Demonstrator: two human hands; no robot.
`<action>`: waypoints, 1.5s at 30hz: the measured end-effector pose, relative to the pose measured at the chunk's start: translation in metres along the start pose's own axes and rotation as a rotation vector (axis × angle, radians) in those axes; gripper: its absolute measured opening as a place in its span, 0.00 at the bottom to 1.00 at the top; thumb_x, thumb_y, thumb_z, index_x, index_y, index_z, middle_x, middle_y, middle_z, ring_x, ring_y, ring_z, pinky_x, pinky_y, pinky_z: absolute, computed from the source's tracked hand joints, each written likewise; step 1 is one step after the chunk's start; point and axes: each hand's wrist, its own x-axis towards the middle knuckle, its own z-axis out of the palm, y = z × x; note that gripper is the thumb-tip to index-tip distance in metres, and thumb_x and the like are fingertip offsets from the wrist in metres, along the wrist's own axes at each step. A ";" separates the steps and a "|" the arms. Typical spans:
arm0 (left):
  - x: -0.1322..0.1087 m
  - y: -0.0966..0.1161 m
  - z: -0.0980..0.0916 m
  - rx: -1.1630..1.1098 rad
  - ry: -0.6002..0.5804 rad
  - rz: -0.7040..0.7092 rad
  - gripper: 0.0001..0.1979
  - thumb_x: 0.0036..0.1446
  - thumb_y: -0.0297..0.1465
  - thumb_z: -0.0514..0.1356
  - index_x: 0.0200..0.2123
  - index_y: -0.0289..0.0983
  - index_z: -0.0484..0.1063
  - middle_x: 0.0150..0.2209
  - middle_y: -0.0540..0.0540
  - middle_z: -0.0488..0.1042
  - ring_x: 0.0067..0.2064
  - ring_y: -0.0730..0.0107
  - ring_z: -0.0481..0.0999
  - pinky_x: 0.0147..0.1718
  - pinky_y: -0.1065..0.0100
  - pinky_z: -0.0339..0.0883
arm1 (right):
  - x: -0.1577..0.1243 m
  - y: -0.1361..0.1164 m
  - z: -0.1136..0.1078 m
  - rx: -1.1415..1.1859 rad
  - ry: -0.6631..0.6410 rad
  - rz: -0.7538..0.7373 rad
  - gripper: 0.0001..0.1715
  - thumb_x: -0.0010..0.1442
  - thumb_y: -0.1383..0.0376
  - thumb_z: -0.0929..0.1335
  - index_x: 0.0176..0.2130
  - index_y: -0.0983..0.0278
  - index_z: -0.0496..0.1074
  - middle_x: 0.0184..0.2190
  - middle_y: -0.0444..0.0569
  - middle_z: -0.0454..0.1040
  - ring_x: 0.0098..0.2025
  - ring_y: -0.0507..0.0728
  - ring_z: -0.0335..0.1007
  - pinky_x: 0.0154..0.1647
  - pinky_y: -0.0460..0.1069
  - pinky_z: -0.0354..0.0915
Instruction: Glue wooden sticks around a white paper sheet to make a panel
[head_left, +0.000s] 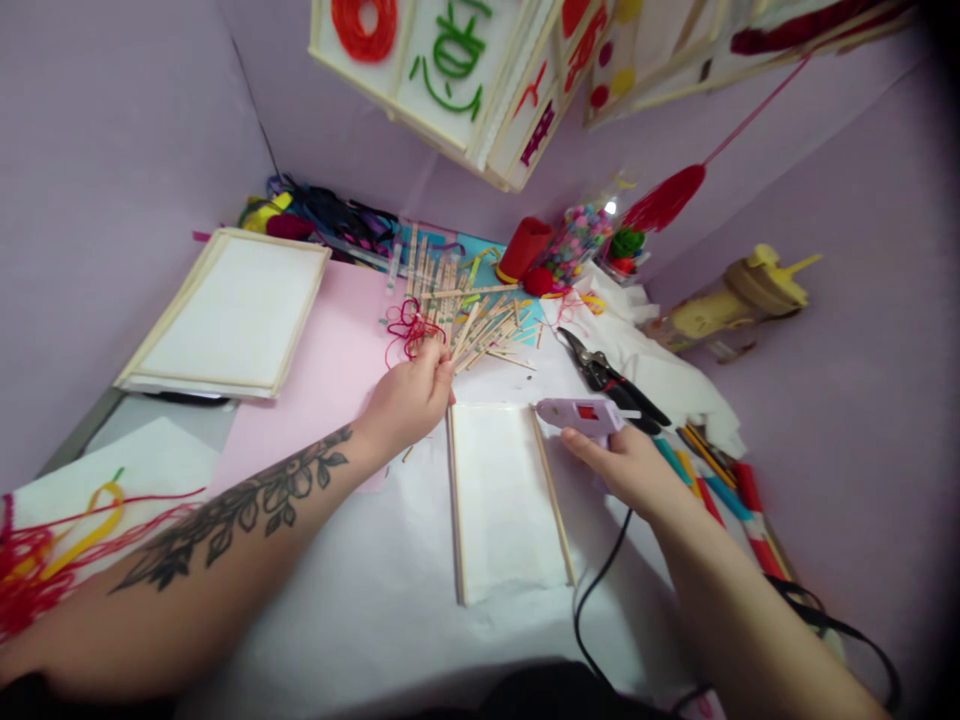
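Observation:
My left hand (411,396) reaches into a heap of thin wooden sticks (469,320) at the back of the table, its fingers closed around the near ends of some of them. My right hand (626,465) grips a lilac glue gun (581,413) with a red trigger, its nozzle pointing left at the top right corner of a white paper panel (504,500). That panel lies between my hands with a wooden stick glued along its left and right edges. A black cord (596,590) runs from the gun toward me.
A finished white framed panel (229,315) lies at the left on a pink sheet (322,385). Black pliers (611,378), coloured pens (720,490), a red cup (525,250), beads and red yarn (405,328) crowd the back and right. A decorated lantern (465,70) hangs overhead.

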 end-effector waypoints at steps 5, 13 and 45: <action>0.000 0.000 0.000 0.007 -0.007 -0.008 0.06 0.64 0.34 0.45 0.39 0.40 0.58 0.25 0.51 0.76 0.28 0.65 0.76 0.31 0.66 0.64 | -0.001 -0.001 -0.001 -0.022 -0.032 0.061 0.31 0.51 0.42 0.64 0.27 0.67 0.73 0.20 0.51 0.71 0.25 0.58 0.66 0.26 0.50 0.59; -0.001 0.001 -0.001 0.023 0.034 0.005 0.07 0.64 0.34 0.46 0.40 0.39 0.60 0.25 0.51 0.75 0.28 0.66 0.76 0.30 0.67 0.64 | -0.003 0.014 -0.003 -0.017 -0.054 0.015 0.33 0.52 0.41 0.63 0.33 0.68 0.75 0.24 0.52 0.74 0.29 0.60 0.71 0.29 0.51 0.63; -0.028 0.041 0.026 0.894 -0.201 0.458 0.06 0.60 0.23 0.53 0.30 0.35 0.66 0.28 0.45 0.68 0.35 0.58 0.70 0.25 0.64 0.62 | -0.028 -0.029 0.062 -0.356 0.391 -0.898 0.24 0.57 0.76 0.61 0.52 0.76 0.71 0.52 0.60 0.72 0.54 0.65 0.67 0.49 0.59 0.69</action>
